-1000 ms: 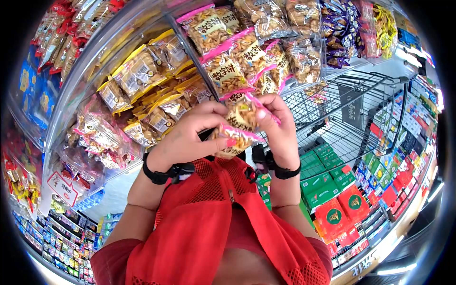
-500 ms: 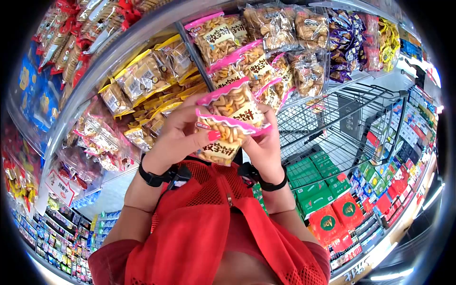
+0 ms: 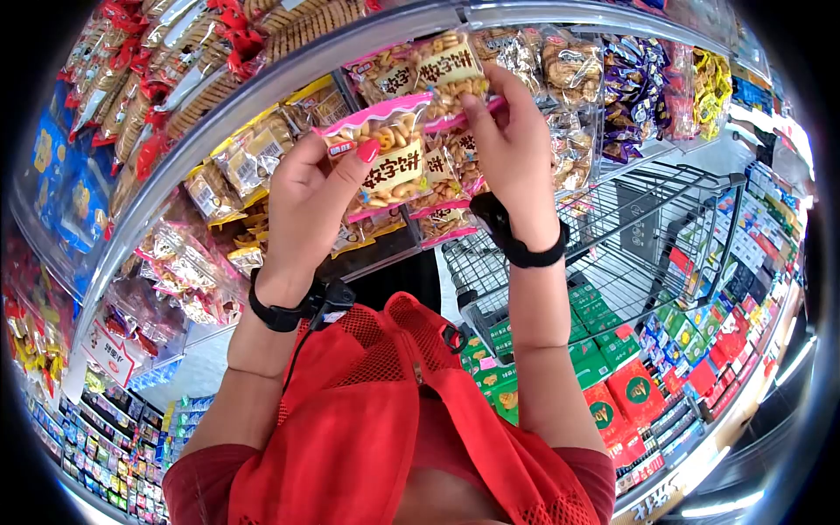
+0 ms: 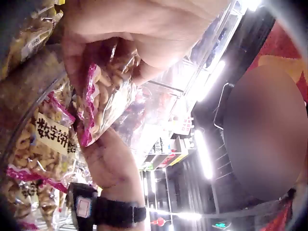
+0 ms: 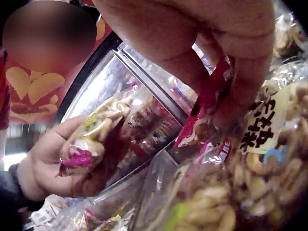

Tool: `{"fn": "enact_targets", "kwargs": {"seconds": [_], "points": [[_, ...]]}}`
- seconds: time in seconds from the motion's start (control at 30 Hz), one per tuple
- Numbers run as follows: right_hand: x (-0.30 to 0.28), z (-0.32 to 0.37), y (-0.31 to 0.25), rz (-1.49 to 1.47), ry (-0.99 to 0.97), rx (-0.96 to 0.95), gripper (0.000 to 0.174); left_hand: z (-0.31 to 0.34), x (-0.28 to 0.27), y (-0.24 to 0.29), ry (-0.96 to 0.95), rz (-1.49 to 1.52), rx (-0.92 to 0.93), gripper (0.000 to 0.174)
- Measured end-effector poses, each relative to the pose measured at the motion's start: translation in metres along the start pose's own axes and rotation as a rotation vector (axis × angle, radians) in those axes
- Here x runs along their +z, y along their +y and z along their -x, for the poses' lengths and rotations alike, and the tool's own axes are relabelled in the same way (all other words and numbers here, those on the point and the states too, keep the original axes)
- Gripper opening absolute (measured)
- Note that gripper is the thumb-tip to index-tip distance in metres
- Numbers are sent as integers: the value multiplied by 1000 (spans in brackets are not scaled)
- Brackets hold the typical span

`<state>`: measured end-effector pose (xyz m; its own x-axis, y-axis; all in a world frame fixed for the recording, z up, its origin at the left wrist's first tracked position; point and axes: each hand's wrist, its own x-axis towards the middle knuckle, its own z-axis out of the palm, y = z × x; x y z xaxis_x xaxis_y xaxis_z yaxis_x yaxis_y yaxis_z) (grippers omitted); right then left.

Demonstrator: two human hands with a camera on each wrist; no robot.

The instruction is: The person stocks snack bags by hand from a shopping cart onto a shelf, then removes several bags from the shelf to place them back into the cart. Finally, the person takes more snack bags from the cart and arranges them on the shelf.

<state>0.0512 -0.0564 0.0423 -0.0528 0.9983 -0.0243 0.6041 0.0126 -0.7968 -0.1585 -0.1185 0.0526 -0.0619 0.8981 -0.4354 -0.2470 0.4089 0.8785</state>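
On my feed, the left hand (image 3: pixel 311 197) pinches one snack packet (image 3: pixel 395 162); the right hand (image 3: pixel 518 140) clamps a second packet (image 3: pixel 446 68), piled packets (image 3: pixel 444 166) near its fingertips. Handling looks part done: neither is released.

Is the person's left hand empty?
No, the left hand holds a pink-edged snack bag between thumb and fingers.

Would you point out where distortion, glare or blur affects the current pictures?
Head view: strong fisheye curvature bows the clear shelf edge, corners go black; left wrist view: ceiling lights glare white, washing out their surroundings; right wrist view: the right hand is shadowed, the bottom bag soft; both wrist views: one oval patch is blurred smooth.
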Motion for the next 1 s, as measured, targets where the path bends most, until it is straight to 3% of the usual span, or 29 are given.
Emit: {"fn": "enact_targets", "kwargs": {"seconds": [0.07,0.17,0.2,0.3,0.33,0.43,0.6,0.7,0.8,0.9,1.0], "points": [[5,-7,-5,43,41,2,37,-1,-1,0,11,-46,21,18],[9,-5,-20,342,232,-206,36,-9,10,10,98,32,91,17],[7,-2,-25,492,233,-217,37,-11,11,16,121,49,61,17],[5,2,-22,562,193,-239,35,-26,-7,-1,134,-116,123,20],[5,1,-20,556,169,-254,34,-30,-4,-2,154,-85,180,20],[8,0,-13,564,123,-313,32,-41,-8,-14,248,-388,301,29],[5,6,-20,450,135,-383,34,-56,9,-19,320,-327,398,28],[2,17,-36,286,-4,-348,37,-67,20,-33,424,-344,510,28],[10,25,-38,322,-83,-366,47,-70,31,-35,560,-647,650,25],[17,30,-32,383,-97,-356,54,-70,36,-35,570,-658,735,24],[21,31,-26,401,-63,-343,55,-59,37,-50,471,-130,606,33]]}}
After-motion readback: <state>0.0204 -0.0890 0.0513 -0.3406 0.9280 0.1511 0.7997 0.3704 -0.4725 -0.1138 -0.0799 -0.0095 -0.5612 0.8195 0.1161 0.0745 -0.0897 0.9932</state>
